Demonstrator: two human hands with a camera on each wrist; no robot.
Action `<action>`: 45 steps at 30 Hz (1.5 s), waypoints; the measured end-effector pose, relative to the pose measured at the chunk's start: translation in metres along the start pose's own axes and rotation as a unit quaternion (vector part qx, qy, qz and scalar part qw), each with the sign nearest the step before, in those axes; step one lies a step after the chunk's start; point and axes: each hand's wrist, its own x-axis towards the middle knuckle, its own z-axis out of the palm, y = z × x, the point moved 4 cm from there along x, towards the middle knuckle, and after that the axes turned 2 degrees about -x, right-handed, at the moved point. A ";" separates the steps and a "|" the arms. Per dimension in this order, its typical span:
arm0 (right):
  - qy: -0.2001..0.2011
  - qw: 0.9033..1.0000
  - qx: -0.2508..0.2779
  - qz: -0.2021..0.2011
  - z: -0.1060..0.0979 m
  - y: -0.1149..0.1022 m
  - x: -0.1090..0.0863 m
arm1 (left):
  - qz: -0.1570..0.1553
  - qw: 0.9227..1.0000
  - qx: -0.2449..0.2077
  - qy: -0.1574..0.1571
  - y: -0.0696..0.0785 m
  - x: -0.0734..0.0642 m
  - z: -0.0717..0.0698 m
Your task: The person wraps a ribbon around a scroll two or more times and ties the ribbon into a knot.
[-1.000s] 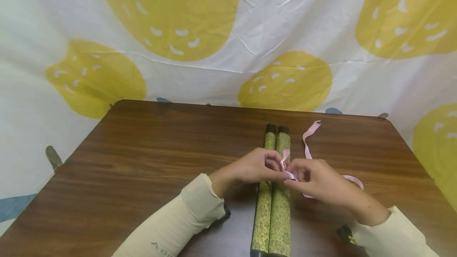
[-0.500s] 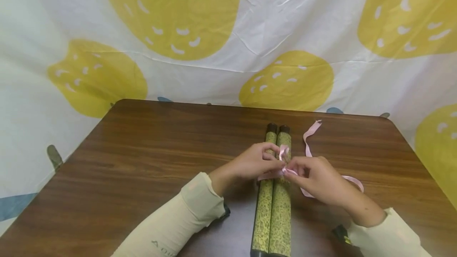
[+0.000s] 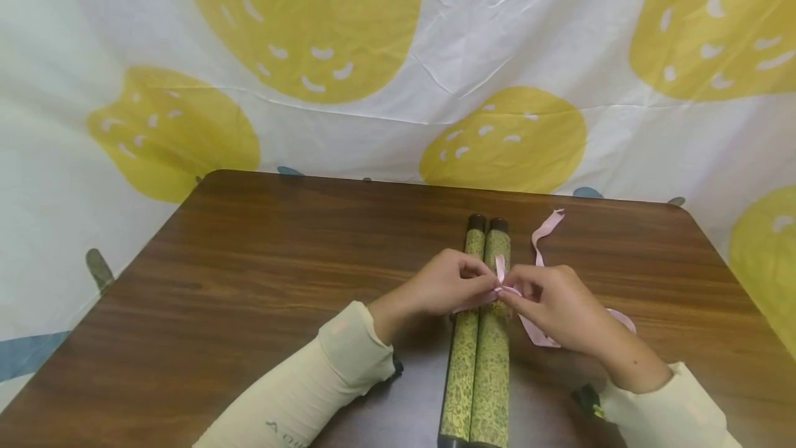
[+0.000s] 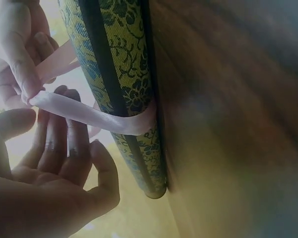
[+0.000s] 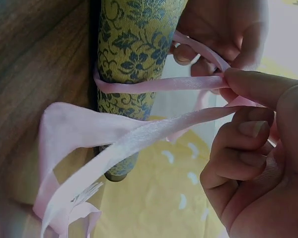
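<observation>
A scroll [image 3: 491,379] rolled from both ends lies lengthwise on the table, its two rolls side by side in yellow-green brocade with black end caps. A pink ribbon [image 5: 134,88] passes around it. My left hand [image 3: 444,285] reaches over the rolls, thumb and fingers closing on the ribbon where its strands meet. From the other side my right hand [image 3: 556,303] pinches the ribbon at that spot between thumb and forefinger. In the left wrist view the ribbon [image 4: 84,110] runs taut from the roll [image 4: 129,59] to the fingertips. A short end stands up between the hands.
Loose ribbon trails [image 3: 547,230] over the brown wooden table [image 3: 280,247] to the right of the scroll, partly behind my right hand. A white cloth [image 3: 348,123] printed with yellow fruit hangs behind the table's back edge.
My left fingers have drawn in against the ribbon crossing, after spreading a little half a second ago. The upright loop looks narrower. The ribbon under my right hand has shifted slightly; the scroll stays put.
</observation>
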 end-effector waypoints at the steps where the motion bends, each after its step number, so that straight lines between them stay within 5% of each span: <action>1: 0.001 1.000 0.000 -0.002 0.000 0.000 0.000 | 0.001 1.000 0.014 -0.004 0.001 0.000 0.000; 8: 0.001 1.000 0.000 -0.008 -0.002 0.000 -0.001 | 0.006 0.997 0.060 -0.046 0.001 -0.001 0.004; 20: -0.012 1.000 0.007 0.002 -0.001 -0.002 0.000 | 0.010 0.988 0.072 -0.135 0.002 -0.005 0.012; 33: -0.009 1.000 0.007 -0.001 0.002 0.000 -0.001 | 0.026 0.984 0.131 -0.115 0.005 -0.008 0.018; 45: -0.011 1.000 0.012 -0.008 0.001 0.001 -0.002 | 0.050 0.965 0.227 -0.119 0.014 -0.012 0.015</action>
